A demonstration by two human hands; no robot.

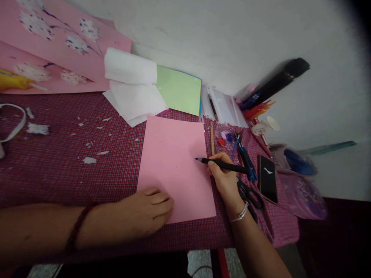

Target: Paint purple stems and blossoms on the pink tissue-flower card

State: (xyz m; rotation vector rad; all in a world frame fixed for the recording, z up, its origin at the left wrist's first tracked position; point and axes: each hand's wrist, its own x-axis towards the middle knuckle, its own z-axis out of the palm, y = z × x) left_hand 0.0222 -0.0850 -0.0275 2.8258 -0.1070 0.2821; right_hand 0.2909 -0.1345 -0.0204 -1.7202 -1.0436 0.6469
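A sheet of pink paper [174, 154] lies on the checked tablecloth in front of me, with no marks that I can make out beyond tiny specks. My left hand [150, 210] rests palm down on its lower left corner, fingers loosely extended. In my right hand [223, 173] is a black marker pen [228, 166], pinched between thumb and fingers. Its purplish tip points left over the right side of the sheet; whether it touches the paper I cannot tell. Black-handled scissors [251, 195] lie partly hidden behind my right wrist.
White paper [136, 100] and green sheets [181, 90] are at the back. Pink blossom pictures [116, 38] lean on the wall beside a yellow glue gun [14, 81]. Paper scraps [89, 160] dot the left. On the right are a phone [267, 177], paper cup [265, 125] and paint palette [224, 137].
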